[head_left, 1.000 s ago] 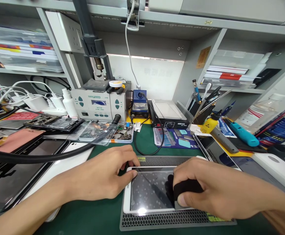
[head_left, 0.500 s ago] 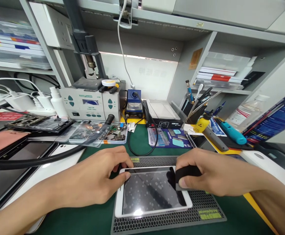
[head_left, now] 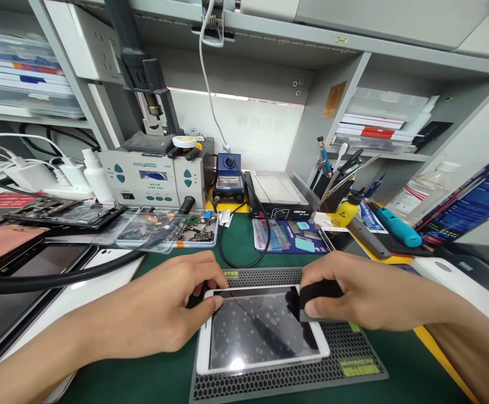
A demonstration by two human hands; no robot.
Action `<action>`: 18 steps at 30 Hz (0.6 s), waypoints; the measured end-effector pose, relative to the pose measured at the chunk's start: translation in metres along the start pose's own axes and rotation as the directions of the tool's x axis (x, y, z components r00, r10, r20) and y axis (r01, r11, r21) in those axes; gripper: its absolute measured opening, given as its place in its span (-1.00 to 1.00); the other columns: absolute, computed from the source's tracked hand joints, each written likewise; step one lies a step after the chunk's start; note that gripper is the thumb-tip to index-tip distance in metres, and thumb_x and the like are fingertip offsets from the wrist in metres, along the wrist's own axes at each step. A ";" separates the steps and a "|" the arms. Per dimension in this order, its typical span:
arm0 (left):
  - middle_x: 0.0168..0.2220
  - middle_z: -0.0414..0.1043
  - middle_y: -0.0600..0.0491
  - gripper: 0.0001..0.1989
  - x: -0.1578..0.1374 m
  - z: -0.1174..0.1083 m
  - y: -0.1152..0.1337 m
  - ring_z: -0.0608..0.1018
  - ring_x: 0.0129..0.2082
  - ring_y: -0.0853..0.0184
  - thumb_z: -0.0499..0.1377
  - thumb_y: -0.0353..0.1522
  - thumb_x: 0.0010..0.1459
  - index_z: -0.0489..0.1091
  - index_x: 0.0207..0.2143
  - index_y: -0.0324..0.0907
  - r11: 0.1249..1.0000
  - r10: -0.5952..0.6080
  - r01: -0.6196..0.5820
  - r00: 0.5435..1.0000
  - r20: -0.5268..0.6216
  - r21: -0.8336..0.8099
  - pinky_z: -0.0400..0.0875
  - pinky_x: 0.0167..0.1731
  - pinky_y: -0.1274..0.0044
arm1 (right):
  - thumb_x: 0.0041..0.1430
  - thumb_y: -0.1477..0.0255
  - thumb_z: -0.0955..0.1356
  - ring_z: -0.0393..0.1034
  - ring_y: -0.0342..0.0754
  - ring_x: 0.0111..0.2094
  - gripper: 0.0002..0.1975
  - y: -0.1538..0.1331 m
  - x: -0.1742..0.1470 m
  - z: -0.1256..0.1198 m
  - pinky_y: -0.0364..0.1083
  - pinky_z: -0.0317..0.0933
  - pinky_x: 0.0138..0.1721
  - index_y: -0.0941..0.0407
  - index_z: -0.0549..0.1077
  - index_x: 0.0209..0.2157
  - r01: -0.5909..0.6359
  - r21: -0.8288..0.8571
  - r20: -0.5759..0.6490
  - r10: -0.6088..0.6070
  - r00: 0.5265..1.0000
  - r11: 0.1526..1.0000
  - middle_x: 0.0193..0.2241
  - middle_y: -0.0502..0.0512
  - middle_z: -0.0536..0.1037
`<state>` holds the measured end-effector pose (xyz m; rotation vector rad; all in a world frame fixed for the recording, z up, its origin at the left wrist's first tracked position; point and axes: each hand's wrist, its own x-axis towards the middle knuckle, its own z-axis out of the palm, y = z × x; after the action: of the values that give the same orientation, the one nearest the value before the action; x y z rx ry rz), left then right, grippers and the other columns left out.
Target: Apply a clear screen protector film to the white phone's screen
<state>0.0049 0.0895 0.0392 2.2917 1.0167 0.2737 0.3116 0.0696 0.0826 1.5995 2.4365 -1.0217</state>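
A white-framed tablet lies screen up on a perforated dark mat, its dark screen mottled with pale bubble-like spots. My left hand grips its left end, thumb on the front and fingers bent at the top left corner. In my right hand is a black block-shaped squeegee with a grey edge, pinched between thumb and curled fingers. The squeegee's edge rests against the right part of the screen.
A thick black hose crosses in front on the left, over other tablets. Behind stand a rework station, a parts tray and a flat heating plate. A yellow bottle and tools stand at the right.
My right hand has moved slightly up along the screen's right end with the squeegee. My left hand and the tablet look nearly unchanged.
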 end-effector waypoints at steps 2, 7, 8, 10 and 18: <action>-0.21 0.44 0.16 -0.88 0.000 0.000 0.000 0.48 -0.30 0.37 0.12 -0.25 0.35 0.45 -0.21 0.02 1.000 -0.003 0.003 1.000 -0.004 0.000 0.31 -0.35 0.55 | 0.20 0.22 0.39 0.33 -0.07 -0.47 -0.77 -0.002 -0.001 0.002 -0.16 0.08 -0.53 0.08 0.59 -0.30 -0.006 -0.007 -0.043 0.006 0.999 1.000 -0.47 -0.02 0.52; -0.24 0.44 0.14 -0.87 0.001 0.000 0.000 0.48 -0.32 0.36 0.12 -0.25 0.34 0.46 -0.22 0.00 1.000 -0.001 0.001 1.000 -0.004 0.007 0.31 -0.36 0.55 | 0.12 0.27 0.43 0.36 -0.06 -0.46 -0.84 -0.008 -0.002 0.005 -0.16 0.08 -0.53 0.07 0.61 -0.35 0.032 0.017 -0.070 -0.031 0.997 0.999 -0.47 -0.01 0.54; -0.24 0.44 0.14 -0.87 0.001 0.000 0.000 0.48 -0.32 0.36 0.11 -0.25 0.35 0.46 -0.22 0.01 1.000 -0.002 0.002 1.000 -0.003 0.010 0.30 -0.36 0.55 | 0.12 0.28 0.43 0.37 -0.06 -0.45 -0.84 -0.009 -0.002 0.005 -0.17 0.09 -0.53 0.07 0.61 -0.36 0.035 0.016 -0.058 -0.034 0.998 0.999 -0.45 -0.01 0.55; -0.25 0.43 0.14 -0.86 0.002 0.000 0.001 0.47 -0.33 0.36 0.10 -0.24 0.36 0.45 -0.22 0.01 1.000 -0.011 0.011 1.000 0.003 0.017 0.30 -0.36 0.55 | 0.12 0.28 0.44 0.37 -0.06 -0.44 -0.85 -0.009 -0.003 0.006 -0.17 0.09 -0.53 0.07 0.60 -0.38 0.034 0.016 -0.053 -0.033 0.998 0.999 -0.44 -0.01 0.56; -0.24 0.45 0.09 -0.82 0.000 -0.001 0.001 0.49 -0.32 0.33 0.09 -0.21 0.36 0.46 -0.22 -0.02 1.000 -0.022 0.022 1.000 0.008 0.011 0.31 -0.37 0.53 | 0.05 0.30 0.47 0.34 -0.05 -0.49 -0.86 -0.005 -0.005 0.014 -0.15 0.07 -0.54 0.03 0.62 -0.33 0.031 0.007 -0.145 -0.029 0.989 1.000 -0.55 -0.04 0.50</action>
<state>0.0053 0.0895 0.0402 2.2885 1.0411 0.2502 0.3054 0.0566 0.0766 1.7025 2.5592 -0.9535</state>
